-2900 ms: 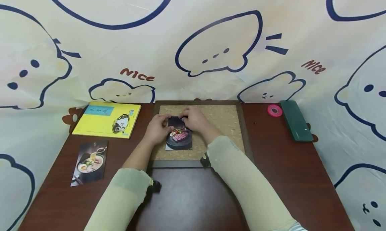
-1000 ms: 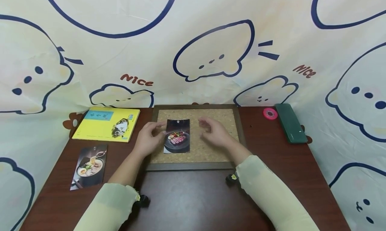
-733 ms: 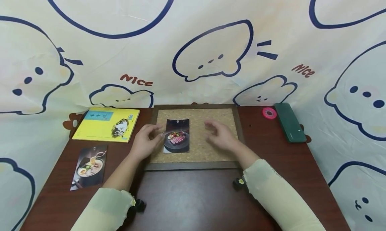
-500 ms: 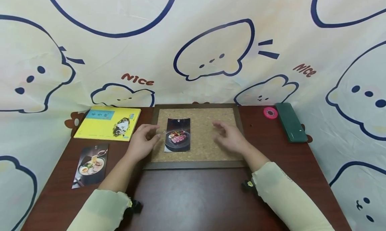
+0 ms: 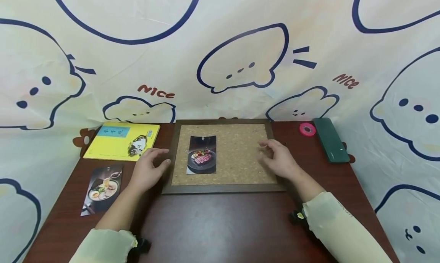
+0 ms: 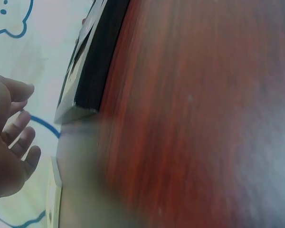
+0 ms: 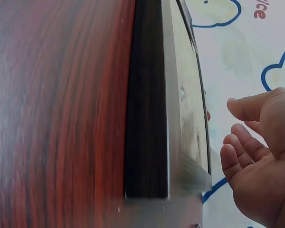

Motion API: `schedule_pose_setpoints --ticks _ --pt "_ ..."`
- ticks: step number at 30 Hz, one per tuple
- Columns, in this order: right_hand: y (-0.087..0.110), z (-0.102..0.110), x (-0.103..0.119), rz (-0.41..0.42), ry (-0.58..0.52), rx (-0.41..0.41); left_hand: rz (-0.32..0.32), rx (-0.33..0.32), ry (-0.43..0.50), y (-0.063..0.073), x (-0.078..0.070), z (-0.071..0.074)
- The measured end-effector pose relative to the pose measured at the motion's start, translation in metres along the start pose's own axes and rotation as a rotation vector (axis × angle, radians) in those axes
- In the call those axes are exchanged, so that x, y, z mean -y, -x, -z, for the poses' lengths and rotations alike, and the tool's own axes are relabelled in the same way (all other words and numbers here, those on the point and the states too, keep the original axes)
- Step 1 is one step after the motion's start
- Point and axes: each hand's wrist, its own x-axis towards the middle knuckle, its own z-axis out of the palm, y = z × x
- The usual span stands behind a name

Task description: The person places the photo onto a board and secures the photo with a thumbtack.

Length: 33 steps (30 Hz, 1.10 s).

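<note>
A framed cork board [image 5: 240,156] lies flat at the back middle of the table. On its left half is a dark photo card [image 5: 201,165] of sliced meat on a plate, with a small pale dot near its top edge. My left hand [image 5: 148,170] hovers left of the frame with loosely bent fingers and holds nothing; the left wrist view shows the same hand [image 6: 12,137] empty. Over the board's right edge hangs my right hand [image 5: 281,160], relaxed. In the right wrist view this hand [image 7: 263,156] has nothing between thumb and fingers.
A yellow book [image 5: 118,142] lies at the back left, with a second photo card [image 5: 103,190] of a noodle bowl in front of it. At the back right are a pink round object [image 5: 307,129] and a dark green case [image 5: 331,141]. A patterned cloth [image 5: 237,34] stands behind.
Both hands were at the meat card's upper edge, then parted: left hand moved left off the board, right hand moved right to its edge. The card has stayed on the board.
</note>
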Motion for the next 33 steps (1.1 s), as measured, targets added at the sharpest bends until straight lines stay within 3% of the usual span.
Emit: schedule_pose_setpoints --ticks 8,18,27,33 --pt "0.008 0.014 -0.014 -0.031 0.04 -0.032 -0.005 -0.049 -0.053 0.015 0.01 0.017" --pt "0.016 0.028 -0.039 -0.089 0.076 -0.072 0.056 -0.072 -0.122 0.025 0.031 0.041" --pt "0.017 0.039 -0.06 -0.11 0.125 -0.098 0.183 -0.061 -0.149 0.036 0.043 0.06" --pt "0.014 0.048 -0.07 -0.156 0.151 -0.09 0.222 -0.08 -0.181 0.045 0.053 0.069"
